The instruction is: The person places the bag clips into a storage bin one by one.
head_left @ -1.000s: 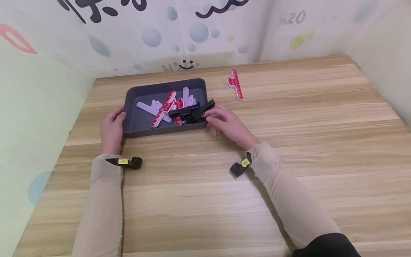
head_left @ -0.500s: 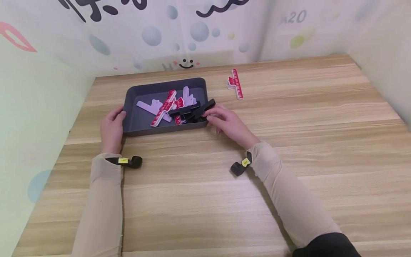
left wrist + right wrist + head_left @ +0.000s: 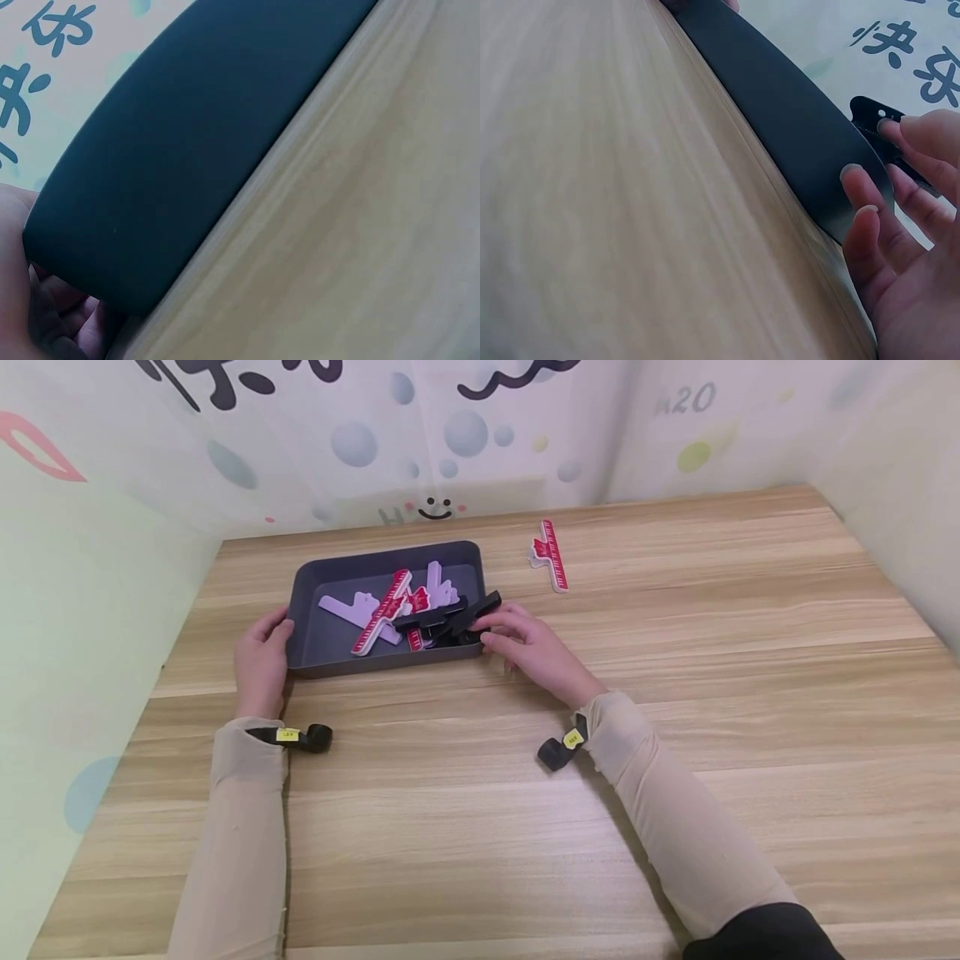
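A dark grey rectangular tray lies flat on the wooden table, with several long clips in it. My left hand grips the tray's left wall, thumb at the rim and fingers round the outside. At the front right corner, my right hand holds the tray wall. Some right-hand fingertips press the outside, while others reach over by a black clip that sticks out past the rim. Other clips inside are a purple one, a red-and-white one and another black one.
Another red-and-white clip lies on the table, right of the tray and near the back edge. Behind the table hangs a patterned white wall covering. A pale wall rises along the left side.
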The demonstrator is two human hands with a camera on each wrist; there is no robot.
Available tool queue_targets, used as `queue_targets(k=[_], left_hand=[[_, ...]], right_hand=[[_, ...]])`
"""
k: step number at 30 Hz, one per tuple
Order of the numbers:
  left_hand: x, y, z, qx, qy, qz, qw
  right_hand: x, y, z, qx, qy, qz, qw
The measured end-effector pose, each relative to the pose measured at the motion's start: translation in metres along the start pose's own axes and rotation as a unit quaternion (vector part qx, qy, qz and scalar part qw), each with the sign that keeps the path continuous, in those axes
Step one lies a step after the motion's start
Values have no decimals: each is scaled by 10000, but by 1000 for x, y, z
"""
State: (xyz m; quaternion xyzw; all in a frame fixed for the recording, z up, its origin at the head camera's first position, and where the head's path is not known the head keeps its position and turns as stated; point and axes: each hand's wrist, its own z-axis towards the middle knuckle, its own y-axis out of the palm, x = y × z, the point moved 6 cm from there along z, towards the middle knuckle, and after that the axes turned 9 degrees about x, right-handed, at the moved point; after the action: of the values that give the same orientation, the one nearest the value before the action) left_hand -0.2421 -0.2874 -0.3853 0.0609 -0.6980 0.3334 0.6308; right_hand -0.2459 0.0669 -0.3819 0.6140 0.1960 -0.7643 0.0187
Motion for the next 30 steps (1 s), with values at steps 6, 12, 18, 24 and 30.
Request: queue_targets(k=[6, 12, 18, 24, 30], left_hand=[[0, -1, -1, -2, -10, 21, 10000], [1, -1, -2, -6, -11, -96, 10000], [1, 1, -1, -17, 8, -68, 10000], [2, 2, 0, 50, 54, -101, 9999], [1, 0, -1, 54, -27, -32, 10000]], right_hand=[[0, 1, 0, -119, -9, -81, 9999], [-3, 1, 1, -128, -62, -383, 9992], [-16, 5, 5, -3, -579, -1748, 9829], [-25, 16, 11, -340, -776, -2807, 9561], [-27, 29, 14, -833, -752, -3429, 9326]])
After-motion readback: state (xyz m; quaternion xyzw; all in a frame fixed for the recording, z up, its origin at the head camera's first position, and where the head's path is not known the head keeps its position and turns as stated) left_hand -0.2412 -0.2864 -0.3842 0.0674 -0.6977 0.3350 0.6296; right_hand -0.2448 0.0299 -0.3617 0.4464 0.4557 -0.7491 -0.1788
